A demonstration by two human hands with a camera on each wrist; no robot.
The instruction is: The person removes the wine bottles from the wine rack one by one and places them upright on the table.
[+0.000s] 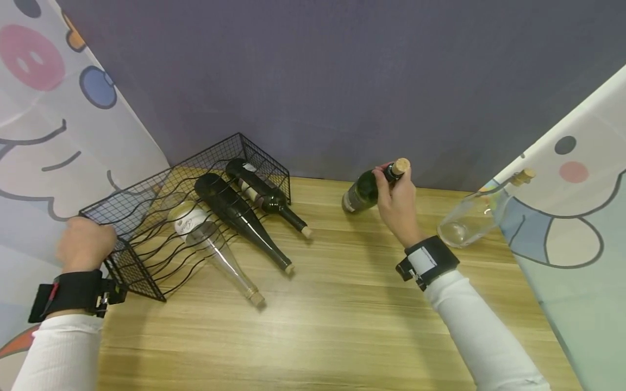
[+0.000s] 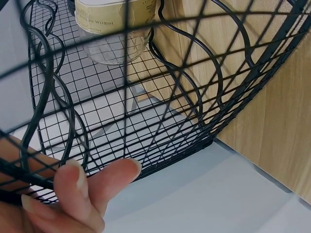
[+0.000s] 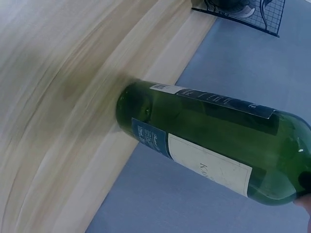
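My left hand (image 1: pixel 87 244) grips the near left corner of a black wire wine rack (image 1: pixel 139 274); in the left wrist view its fingertips (image 2: pixel 114 179) curl round the wire edge. Three corked bottles lie in the rack, necks toward the front right: a clear bottle (image 1: pixel 215 247) with a pale label, a dark bottle (image 1: pixel 244 225) and a shorter dark bottle (image 1: pixel 271 198). Toward the back of the table, my right hand (image 1: pixel 401 206) holds a corked green wine bottle (image 1: pixel 362 193) by its neck. The right wrist view shows the bottle's labels, its base close to the tabletop.
A clear corked bottle (image 1: pixel 471 220) stands on the right of the wooden table (image 1: pixel 323 304). A grey panel (image 1: pixel 342 81) rises along the back edge. Cartoon-printed sheets (image 1: pixel 582 217) flank both sides.
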